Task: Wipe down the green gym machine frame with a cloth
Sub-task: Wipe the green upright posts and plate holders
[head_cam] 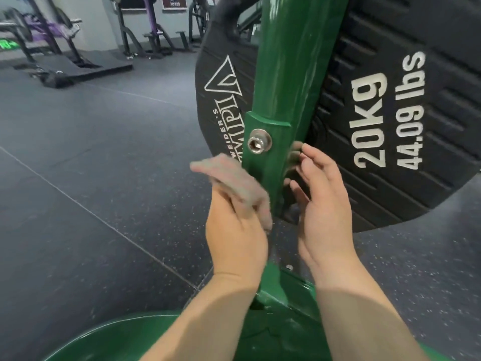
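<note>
The green machine frame (286,74) rises as an upright post in the middle of the view, with a silver bolt (259,140) on its lower sleeve. A grey cloth (229,178) passes behind the post just below the bolt. My left hand (234,238) grips the cloth's blurred left end beside the post. On the right side of the post, my right hand (322,204) pinches the other end of the cloth, close to the black plate. Where the cloth runs behind the post is hidden.
A black 20kg weight plate (390,113) hangs right behind the post and crowds my right hand. The frame's green base (273,321) spreads out below my forearms. Dark rubber floor (91,178) lies to the left, with purple and black machines (52,29) far back.
</note>
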Demonstrator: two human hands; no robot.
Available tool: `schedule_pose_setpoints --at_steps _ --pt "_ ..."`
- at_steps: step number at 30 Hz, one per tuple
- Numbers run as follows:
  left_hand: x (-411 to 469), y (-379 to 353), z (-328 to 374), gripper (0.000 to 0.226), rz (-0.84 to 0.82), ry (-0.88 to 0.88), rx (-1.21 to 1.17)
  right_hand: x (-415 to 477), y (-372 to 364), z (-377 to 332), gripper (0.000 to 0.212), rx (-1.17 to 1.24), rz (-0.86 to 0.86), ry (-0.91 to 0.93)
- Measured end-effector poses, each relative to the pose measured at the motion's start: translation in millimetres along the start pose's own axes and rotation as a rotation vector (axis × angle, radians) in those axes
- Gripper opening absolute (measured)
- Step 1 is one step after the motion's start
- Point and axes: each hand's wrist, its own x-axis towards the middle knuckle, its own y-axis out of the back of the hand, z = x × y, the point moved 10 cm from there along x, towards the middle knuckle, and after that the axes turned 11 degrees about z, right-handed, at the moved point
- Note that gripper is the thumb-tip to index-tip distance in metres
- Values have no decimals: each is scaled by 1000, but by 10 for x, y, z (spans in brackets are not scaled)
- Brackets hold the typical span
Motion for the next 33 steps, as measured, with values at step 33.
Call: schedule_pose_setpoints --at_steps 33 --pt "57 -162 1508 60 -190 -534 -41 25 96 175 22 -90 16 -35"
